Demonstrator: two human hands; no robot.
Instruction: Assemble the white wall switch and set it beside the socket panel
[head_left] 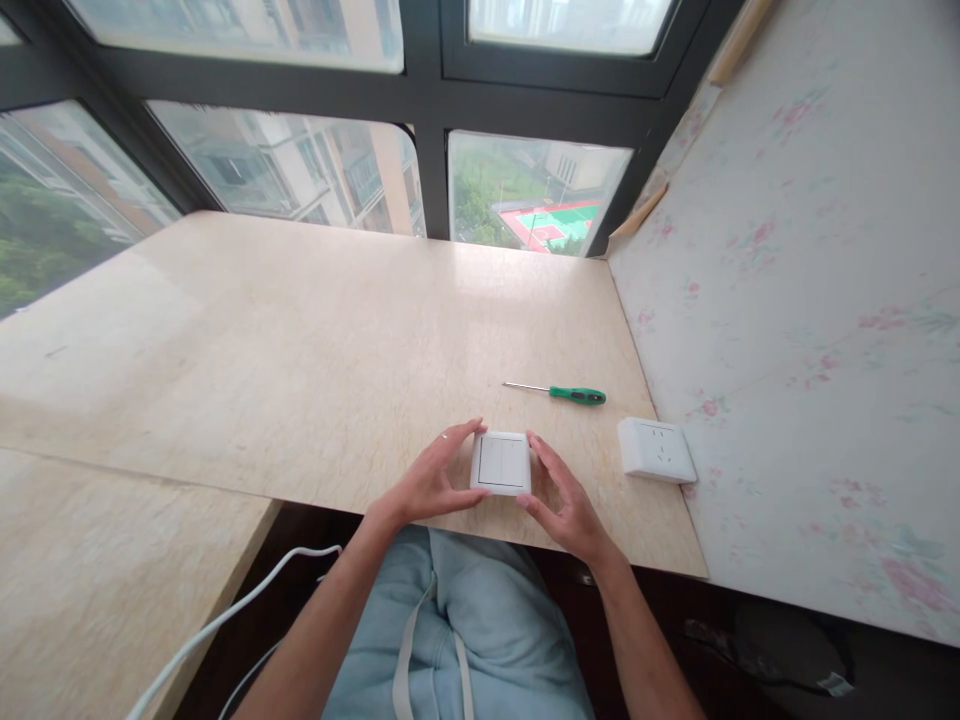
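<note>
A square white wall switch [504, 462] with two rocker panels lies near the front edge of the stone-look ledge. My left hand [435, 478] grips its left side, thumb at the near corner and fingers at the far corner. On the opposite side my right hand [566, 500] holds it the same way, with thumb and fingers at the right corners. Beyond the switch rests a screwdriver [577, 396] with a green and black handle, its metal shaft pointing left. Neither hand touches the screwdriver.
A white socket box [657, 450] sits at the right against the floral wallpapered wall [810, 330]. Dark-framed windows [431, 170] bound the ledge [300, 340] at the back. A white cable [232, 610] hangs at the lower left, by a second ledge section.
</note>
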